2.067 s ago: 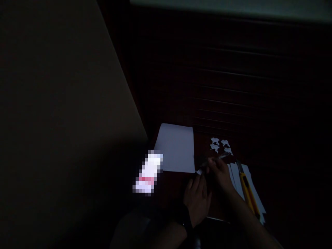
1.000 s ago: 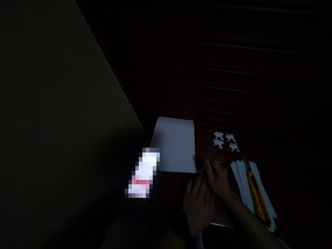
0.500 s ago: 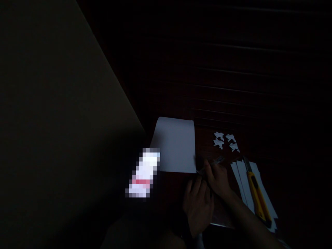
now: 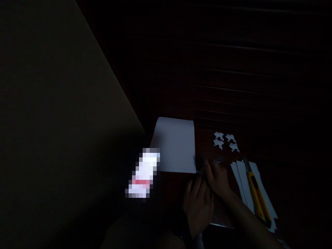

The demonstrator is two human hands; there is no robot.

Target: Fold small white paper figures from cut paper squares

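Note:
The scene is very dark. My left hand (image 4: 198,204) lies on the dark table with its fingers pointing up, pressing on something I cannot make out. My right hand (image 4: 218,178) is closed around a thin pen-like tool (image 4: 212,163) whose tip points left, toward the lower right corner of a white paper sheet (image 4: 176,145). The two hands touch each other just below that corner.
Several small white paper cut-outs (image 4: 224,140) lie to the upper right of my hands. A yellow utility knife (image 4: 256,195) rests on white paper strips (image 4: 245,183) at the right. A pixelated white and pink patch (image 4: 144,173) sits left of the sheet. A large dim surface (image 4: 52,121) fills the left.
The view shifted between 2.1 s and 1.0 s ago, moving objects slightly. Since then my hands and the objects have hardly moved.

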